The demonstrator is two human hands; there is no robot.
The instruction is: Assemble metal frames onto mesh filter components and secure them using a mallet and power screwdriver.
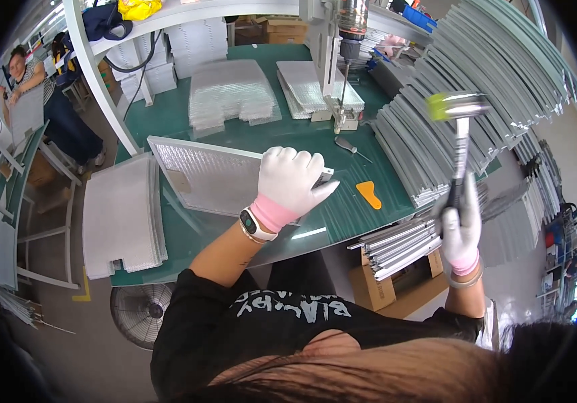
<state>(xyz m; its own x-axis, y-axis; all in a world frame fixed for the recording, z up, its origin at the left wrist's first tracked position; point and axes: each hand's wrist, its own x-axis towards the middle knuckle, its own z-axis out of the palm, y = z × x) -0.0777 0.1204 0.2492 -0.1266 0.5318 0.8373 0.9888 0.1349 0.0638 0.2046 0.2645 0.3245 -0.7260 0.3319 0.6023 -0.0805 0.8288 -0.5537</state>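
My left hand (290, 180), in a white glove with a pink cuff, is closed over the top edge of a framed mesh panel (214, 176). The panel stands tilted on its long edge on the green table, and its frame's end sticks out just past my thumb. Raised at the right, my right hand (461, 228) grips the dark handle of a mallet (459, 107). Its head, yellow-green at one end and metallic at the other, is slightly blurred and well apart from the panel.
A screwdriver (353, 149) and an orange scraper (369, 195) lie on the green table (332, 225). Mesh sheets (122, 215) are stacked at left. Tall piles of frame strips (476, 80) crowd the right. A drill stand (328, 60) rises behind. Another person (53, 101) stands far left.
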